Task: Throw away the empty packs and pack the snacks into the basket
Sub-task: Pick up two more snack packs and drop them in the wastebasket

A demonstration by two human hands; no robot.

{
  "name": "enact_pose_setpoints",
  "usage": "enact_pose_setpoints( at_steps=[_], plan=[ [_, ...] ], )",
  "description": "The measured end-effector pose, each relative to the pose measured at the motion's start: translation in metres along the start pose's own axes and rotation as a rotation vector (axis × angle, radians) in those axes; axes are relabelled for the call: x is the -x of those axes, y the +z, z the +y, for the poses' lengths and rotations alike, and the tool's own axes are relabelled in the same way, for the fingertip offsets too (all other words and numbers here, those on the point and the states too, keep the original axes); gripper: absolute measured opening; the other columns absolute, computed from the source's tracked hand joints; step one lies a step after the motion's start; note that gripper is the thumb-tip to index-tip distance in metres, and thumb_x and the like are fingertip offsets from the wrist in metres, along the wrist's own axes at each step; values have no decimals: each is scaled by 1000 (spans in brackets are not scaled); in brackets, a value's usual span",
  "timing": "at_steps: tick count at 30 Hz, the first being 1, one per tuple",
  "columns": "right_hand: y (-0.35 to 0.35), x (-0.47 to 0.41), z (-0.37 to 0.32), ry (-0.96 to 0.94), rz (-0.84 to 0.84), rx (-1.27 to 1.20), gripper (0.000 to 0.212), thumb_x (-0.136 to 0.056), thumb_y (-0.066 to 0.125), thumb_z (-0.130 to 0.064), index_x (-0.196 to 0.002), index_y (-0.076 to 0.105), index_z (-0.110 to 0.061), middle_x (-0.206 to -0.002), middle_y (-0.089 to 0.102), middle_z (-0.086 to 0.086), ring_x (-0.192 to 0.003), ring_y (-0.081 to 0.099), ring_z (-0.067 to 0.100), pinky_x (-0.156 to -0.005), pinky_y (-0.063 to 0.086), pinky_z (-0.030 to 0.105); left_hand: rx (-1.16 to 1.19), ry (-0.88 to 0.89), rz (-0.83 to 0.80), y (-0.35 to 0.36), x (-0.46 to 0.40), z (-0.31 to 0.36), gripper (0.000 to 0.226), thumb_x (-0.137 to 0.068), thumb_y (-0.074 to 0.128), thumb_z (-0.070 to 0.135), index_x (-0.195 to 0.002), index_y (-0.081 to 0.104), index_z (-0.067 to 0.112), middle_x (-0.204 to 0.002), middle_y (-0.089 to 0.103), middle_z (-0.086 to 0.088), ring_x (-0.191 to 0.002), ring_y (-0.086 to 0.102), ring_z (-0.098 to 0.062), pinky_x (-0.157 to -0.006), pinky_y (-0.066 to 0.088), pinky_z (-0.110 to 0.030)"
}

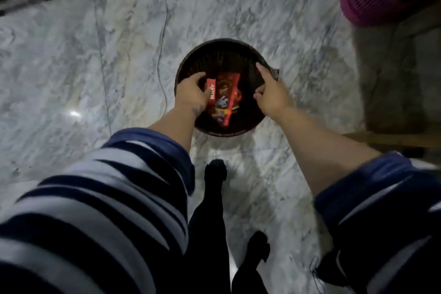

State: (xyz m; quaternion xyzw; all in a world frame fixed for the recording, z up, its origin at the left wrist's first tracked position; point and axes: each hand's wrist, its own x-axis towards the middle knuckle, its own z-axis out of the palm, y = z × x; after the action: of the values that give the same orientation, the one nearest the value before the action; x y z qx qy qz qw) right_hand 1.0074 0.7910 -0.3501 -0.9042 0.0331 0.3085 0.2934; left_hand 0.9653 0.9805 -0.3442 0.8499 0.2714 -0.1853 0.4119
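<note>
The fingers of the left hand are curled around the upper end of a red Astor pack, gripping it inside the mouth of the dark round bin. The fingers of the right hand are loosely apart and hold nothing; 1 fingertip reaches toward the bin's far right rim, and the thumb points inward over the opening. Beside the Astor pack, lower in the bin, lie a larger red pack and other wrappers, too blurred to identify. Both forearms extend over the bin's near rim from blue-and-white striped sleeves. The bin stands on a grey marbled floor. Near side of the bin: 2 dark-clad legs. Far right of the bin: a pink slotted basket, blurred, beside wooden furniture.
</note>
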Motion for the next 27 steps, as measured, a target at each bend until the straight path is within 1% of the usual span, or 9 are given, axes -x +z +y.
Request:
enact_pose_setpoints(
  at_steps=[2, 4, 7, 10, 16, 20, 23, 25, 27],
  plan=[
    [3, 3, 4, 1, -23, 11, 72, -90, 56, -12, -149, 21, -38, -95, 61, 2, -94, 62, 24, -90, 52, 41, -21, -14, -45, 1, 3, -2, 48, -88, 64, 15, -134, 53, 11, -125, 60, -12, -115, 58, -24, -92, 38, -17],
    [1, 12, 5, -7, -46, 9, 69, -90, 57, -13, -148, 26, -34, -98, 63, 5, -97, 62, 25, -91, 52, 42, -52, -5, -73, 1, 10, 0, 46, -89, 63, 15, -134, 53, 10, -129, 58, -12, -118, 56, -24, -95, 37, -19],
    [-10, 30, 2, -4, -66, 29, 61, -90, 59, -15, -145, 35, -27, -114, 65, 13, -106, 61, 27, -95, 50, 41, -84, 25, -88, -4, 27, 13, 44, -89, 63, 19, -132, 55, 12, -131, 57, -11, -121, 54, -23, -98, 38, -23],
    [-27, 58, 0, -8, -85, 80, 56, -89, 62, -17, -141, 43, -24, -129, 59, 14, -115, 57, 29, -98, 48, 38, -120, 74, -112, -8, 53, 30, 39, -88, 64, 19, -127, 59, 13, -127, 59, -10, -117, 56, -23, -93, 39, -21],
    [-71, 152, 12, -63, -41, 149, 50, -88, 62, -17, -136, 49, -25, -128, 60, 8, -112, 60, 26, -93, 48, 34, -221, 187, -165, -12, 140, 66, 35, -86, 65, 19, -120, 63, 16, -118, 65, -6, -110, 60, -21, -91, 42, -22],
    [-113, 229, 27, -74, -8, 190, 50, -87, 65, -22, -134, 51, -24, -126, 61, 7, -112, 60, 25, -93, 49, 34, -290, 289, -176, -10, 218, 104, 36, -86, 65, 21, -122, 61, 16, -120, 64, -6, -110, 60, -21, -94, 44, -26],
    [-148, 287, 39, -91, 26, 224, 53, -87, 67, -28, -136, 49, -22, -130, 58, 8, -115, 58, 24, -94, 46, 33, -355, 379, -185, -1, 273, 135, 36, -87, 63, 24, -123, 60, 16, -120, 63, -5, -111, 59, -22, -97, 48, -34],
    [-173, 333, 54, -85, 82, 239, 54, -87, 66, -30, -137, 48, -22, -131, 58, 7, -115, 58, 24, -94, 46, 33, -383, 433, -210, 13, 313, 157, 38, -88, 62, 27, -125, 58, 17, -120, 63, -3, -109, 60, -22, -95, 49, -36],
    [-197, 374, 74, -67, 154, 244, 53, -87, 66, -33, -136, 49, -23, -131, 59, 7, -117, 57, 24, -96, 47, 34, -378, 507, -244, 30, 350, 180, 38, -89, 62, 29, -125, 57, 18, -123, 62, -4, -107, 61, -22, -91, 50, -34]
  ],
)
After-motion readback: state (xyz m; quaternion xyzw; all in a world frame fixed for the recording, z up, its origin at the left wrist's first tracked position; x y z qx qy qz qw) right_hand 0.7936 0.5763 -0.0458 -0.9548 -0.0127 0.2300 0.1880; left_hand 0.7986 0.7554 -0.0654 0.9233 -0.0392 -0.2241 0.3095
